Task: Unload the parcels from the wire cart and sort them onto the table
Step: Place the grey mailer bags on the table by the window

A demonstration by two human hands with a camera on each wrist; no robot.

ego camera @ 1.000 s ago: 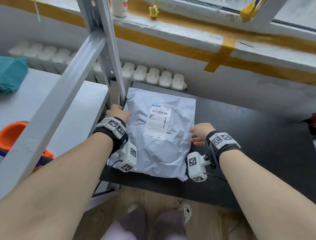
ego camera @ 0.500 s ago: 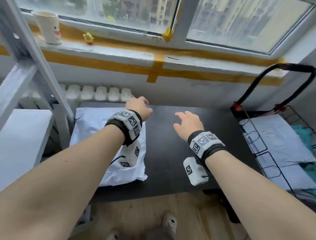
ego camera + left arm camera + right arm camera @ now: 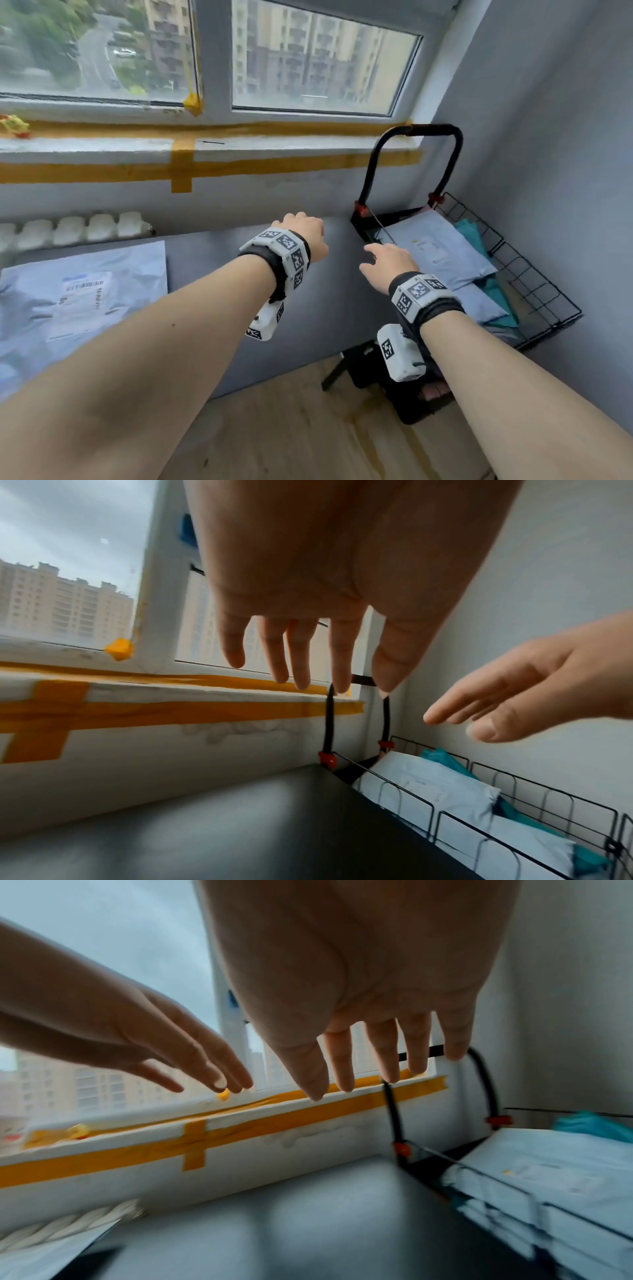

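Both hands (image 3: 346,253) nearer wire cart (image 3: 534,274) now

one grey parcel (image 3: 82,294) lies flat, label up, at the left end of the dark table (image 3: 212,260). the black wire cart (image 3: 534,284) beside the table's right end holds stacked pale blue and teal parcels (image 3: 442,253).

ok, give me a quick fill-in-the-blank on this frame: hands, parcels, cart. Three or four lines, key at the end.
1. Both the left hand and the right hand hold ____.
2. The grey parcel with the barcode label lies on the ____.
3. The wire cart stands at the table's ____ end.
4. The cart's handle is coloured ____.

Missing words: nothing; table; right; black
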